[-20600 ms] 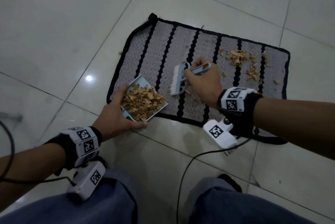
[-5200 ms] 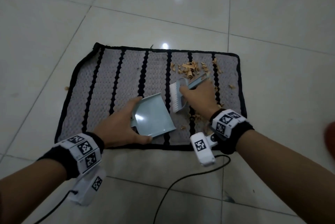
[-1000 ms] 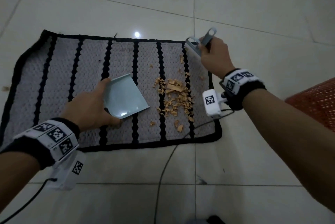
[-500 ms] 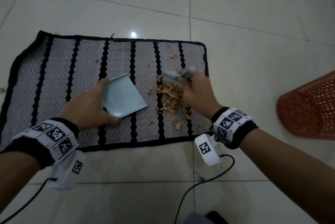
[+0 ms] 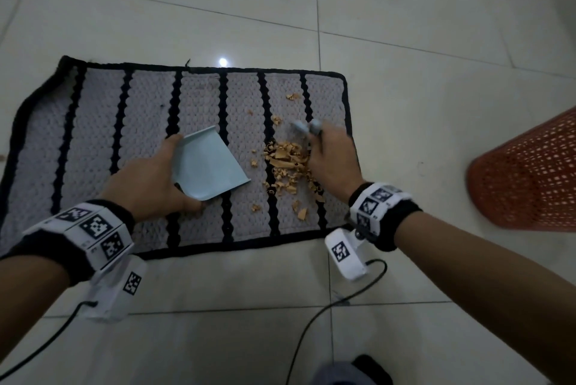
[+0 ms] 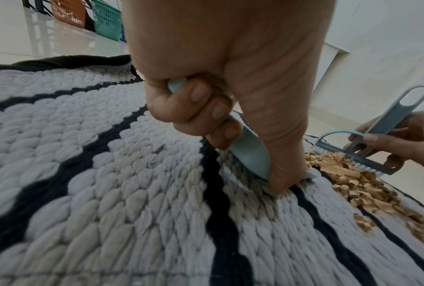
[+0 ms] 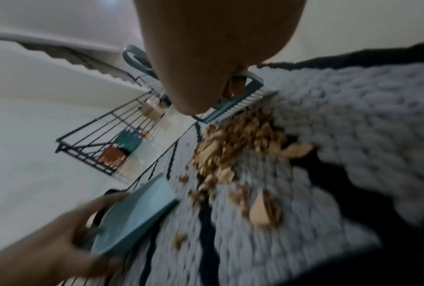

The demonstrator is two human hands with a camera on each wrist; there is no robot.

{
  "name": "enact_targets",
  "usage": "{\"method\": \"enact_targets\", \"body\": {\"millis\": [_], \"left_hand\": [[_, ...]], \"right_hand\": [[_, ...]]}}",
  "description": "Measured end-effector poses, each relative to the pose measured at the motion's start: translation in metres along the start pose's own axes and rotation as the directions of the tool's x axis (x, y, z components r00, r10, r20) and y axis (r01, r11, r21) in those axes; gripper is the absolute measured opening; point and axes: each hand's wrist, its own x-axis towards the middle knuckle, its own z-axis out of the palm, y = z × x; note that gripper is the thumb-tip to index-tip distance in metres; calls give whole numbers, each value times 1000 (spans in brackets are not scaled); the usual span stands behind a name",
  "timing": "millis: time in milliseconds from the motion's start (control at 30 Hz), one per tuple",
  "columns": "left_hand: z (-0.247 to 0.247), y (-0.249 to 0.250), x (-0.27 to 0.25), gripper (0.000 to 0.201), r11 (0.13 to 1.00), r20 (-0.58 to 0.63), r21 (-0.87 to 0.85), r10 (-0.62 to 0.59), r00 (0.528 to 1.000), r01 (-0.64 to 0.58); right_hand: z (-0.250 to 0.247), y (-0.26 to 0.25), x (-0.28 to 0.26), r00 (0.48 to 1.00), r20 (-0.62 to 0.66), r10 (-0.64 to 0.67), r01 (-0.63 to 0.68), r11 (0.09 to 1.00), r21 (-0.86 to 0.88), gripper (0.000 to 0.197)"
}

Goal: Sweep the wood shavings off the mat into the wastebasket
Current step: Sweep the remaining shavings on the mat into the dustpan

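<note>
A grey mat with black stripes lies on the tiled floor. A pile of tan wood shavings sits near its right end. My left hand grips a pale blue dustpan, its lip on the mat just left of the pile. The empty dustpan shows in the right wrist view. My right hand grips a blue hand brush, bristles down at the far right side of the shavings. An orange mesh wastebasket stands on the floor to the right of the mat.
A few stray shavings lie farther up the mat. Cables trail over the tiles in front of me. A wire rack with orange and green baskets stands across the room.
The right hand came down from the mat's far corner and drew the brush into the shavings, bunching them toward the dustpan. The left hand has kept the dustpan in place.
</note>
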Motion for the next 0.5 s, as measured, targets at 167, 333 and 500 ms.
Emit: {"method": "enact_targets", "body": {"millis": [167,333,500], "left_hand": [[-1,0,0,125,1000,3,15,-7,1000,7],[-3,1,-1,125,1000,0,19,-6,1000,6],[-3,2,-2,125,1000,0,11,3,1000,-3]], "right_hand": [[28,-9,-29,991,79,-112,114,993,-23,17],[7,-18,-12,997,-74,-27,31,998,57,16],[-5,4,59,987,-134,91,-77,991,108,18]]}}
